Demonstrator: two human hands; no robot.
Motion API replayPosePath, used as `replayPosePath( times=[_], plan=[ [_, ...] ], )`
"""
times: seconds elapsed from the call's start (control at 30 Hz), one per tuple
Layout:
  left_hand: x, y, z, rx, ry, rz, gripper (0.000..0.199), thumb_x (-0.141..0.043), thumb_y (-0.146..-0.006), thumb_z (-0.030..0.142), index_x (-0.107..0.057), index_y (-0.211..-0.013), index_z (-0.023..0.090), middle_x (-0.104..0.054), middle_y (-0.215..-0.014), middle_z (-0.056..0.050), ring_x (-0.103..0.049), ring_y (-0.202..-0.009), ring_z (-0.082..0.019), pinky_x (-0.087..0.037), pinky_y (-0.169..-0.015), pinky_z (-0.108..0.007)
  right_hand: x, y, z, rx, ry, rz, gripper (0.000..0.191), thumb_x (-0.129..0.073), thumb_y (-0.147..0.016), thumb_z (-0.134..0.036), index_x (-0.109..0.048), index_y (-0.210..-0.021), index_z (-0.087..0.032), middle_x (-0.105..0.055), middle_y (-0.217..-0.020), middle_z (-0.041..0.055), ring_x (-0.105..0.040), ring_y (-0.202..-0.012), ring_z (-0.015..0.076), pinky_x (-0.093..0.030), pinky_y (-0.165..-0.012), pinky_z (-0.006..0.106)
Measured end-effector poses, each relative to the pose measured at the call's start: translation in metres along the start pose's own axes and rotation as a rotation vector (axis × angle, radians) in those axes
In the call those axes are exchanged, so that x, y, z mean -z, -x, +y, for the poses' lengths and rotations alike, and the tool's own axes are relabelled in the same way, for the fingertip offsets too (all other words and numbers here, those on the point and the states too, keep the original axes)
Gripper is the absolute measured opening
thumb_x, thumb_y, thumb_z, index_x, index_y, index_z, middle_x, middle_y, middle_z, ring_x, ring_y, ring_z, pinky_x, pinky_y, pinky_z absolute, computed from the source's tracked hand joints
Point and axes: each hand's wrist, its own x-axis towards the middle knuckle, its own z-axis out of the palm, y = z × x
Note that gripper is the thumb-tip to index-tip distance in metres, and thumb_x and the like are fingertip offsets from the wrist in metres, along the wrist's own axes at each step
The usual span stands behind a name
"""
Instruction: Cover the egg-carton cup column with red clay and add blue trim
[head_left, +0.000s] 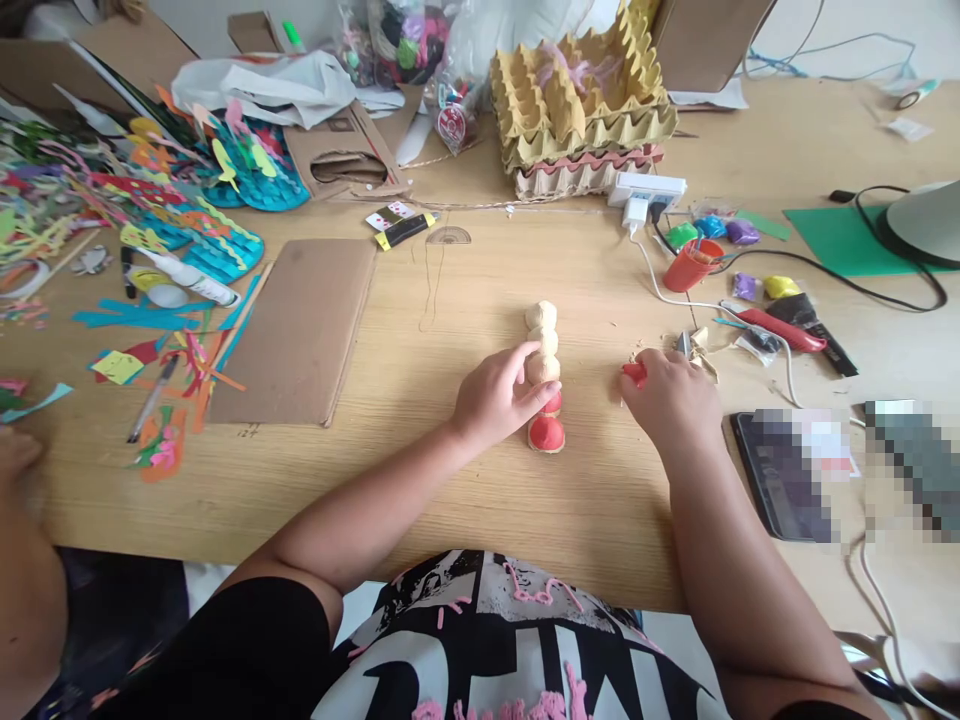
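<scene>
A strip of egg-carton cups [547, 370] lies lengthwise in front of me, its far cups pale and its near cups red. My left hand [495, 395] grips it from the left, the thumb across the middle and the fingers along the side. To the right, my right hand [671, 395] rests low over the table with its fingers closed on a small red object [634, 374] whose kind is mostly hidden. A grey tip [683, 345] shows just beyond that hand, beside torn pale carton scraps [701, 350].
Stacked egg trays [581, 110] stand at the back. Left are a cardboard sheet [292, 330], a glue bottle [191, 277] and paper scraps. Right are a red cup [691, 264], a power strip [649, 188], cables and a phone [780, 480]. Another person's arm [22, 540] is at the left edge.
</scene>
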Motion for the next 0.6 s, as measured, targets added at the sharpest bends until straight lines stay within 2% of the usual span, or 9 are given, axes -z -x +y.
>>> replayPosePath(
  times=[0.1,0.17,0.23,0.27,0.33,0.43,0.6],
  plan=[
    [0.000,0.000,0.004,-0.030,0.039,0.074,0.042,-0.074,-0.105,0.060,-0.081,-0.126,0.025,-0.066,-0.085,-0.003,-0.061,-0.083,-0.024,-0.049,-0.083,-0.038,0.003,0.001,-0.005,0.024,-0.271,0.122,0.025,-0.071,-0.097,-0.031,-0.083,-0.116,-0.021,-0.077,-0.124,0.0209,-0.072,-0.101,0.0355,-0.056,-0.093,0.052],
    [0.000,0.001,0.007,-0.069,0.066,0.093,0.028,-0.071,-0.106,0.049,-0.081,-0.119,0.026,-0.069,-0.087,-0.004,-0.063,-0.086,-0.025,-0.051,-0.089,-0.041,0.004,0.005,-0.013,0.062,-0.658,0.193,0.030,-0.075,-0.096,-0.038,-0.081,-0.124,-0.027,-0.076,-0.131,0.0152,-0.071,-0.094,0.0279,-0.059,-0.090,0.047],
    [0.000,0.002,0.009,-0.135,0.087,0.092,0.021,-0.070,-0.105,0.042,-0.080,-0.115,0.027,-0.073,-0.091,-0.006,-0.065,-0.091,-0.026,-0.053,-0.095,-0.043,0.001,0.008,-0.024,0.087,-1.156,0.089,0.030,-0.082,-0.095,-0.046,-0.079,-0.120,-0.030,-0.077,-0.116,0.0074,-0.070,-0.091,0.0231,-0.061,-0.088,0.041],
    [0.000,0.003,0.010,-0.177,0.090,0.091,0.019,-0.070,-0.105,0.040,-0.080,-0.114,0.027,-0.075,-0.093,-0.007,-0.067,-0.093,-0.027,-0.054,-0.096,-0.044,-0.003,0.010,-0.030,0.068,-1.392,-0.024,0.031,-0.087,-0.092,-0.048,-0.077,-0.116,-0.031,-0.076,-0.104,0.0036,-0.070,-0.090,0.0216,-0.062,-0.088,0.039],
    [0.000,0.004,0.010,-0.272,0.083,0.097,0.017,-0.070,-0.107,0.039,-0.080,-0.114,0.027,-0.080,-0.097,-0.008,-0.071,-0.094,-0.027,-0.056,-0.096,-0.045,-0.014,0.012,-0.040,-0.006,-1.730,-0.245,0.037,-0.097,-0.085,-0.050,-0.074,-0.108,-0.032,-0.074,-0.095,-0.0017,-0.070,-0.090,0.0184,-0.065,-0.090,0.035],
    [-0.003,0.004,0.007,-0.386,0.050,0.118,0.013,-0.071,-0.110,0.036,-0.080,-0.110,0.027,-0.085,-0.100,-0.006,-0.074,-0.091,-0.024,-0.057,-0.091,-0.042,-0.032,0.016,-0.051,-0.049,-1.934,-0.388,0.042,-0.104,-0.082,-0.049,-0.071,-0.099,-0.030,-0.073,-0.091,-0.0051,-0.070,-0.085,0.0135,-0.067,-0.087,0.028],
    [-0.009,0.001,-0.001,-0.511,0.025,0.218,0.012,-0.072,-0.112,0.028,-0.079,-0.103,0.025,-0.086,-0.093,-0.001,-0.073,-0.081,-0.018,-0.058,-0.083,-0.036,-0.047,0.020,-0.052,-0.033,-2.014,-0.459,0.045,-0.110,-0.080,-0.049,-0.074,-0.101,-0.030,-0.078,-0.096,-0.0045,-0.074,-0.086,0.0130,-0.071,-0.086,0.025]
  ],
)
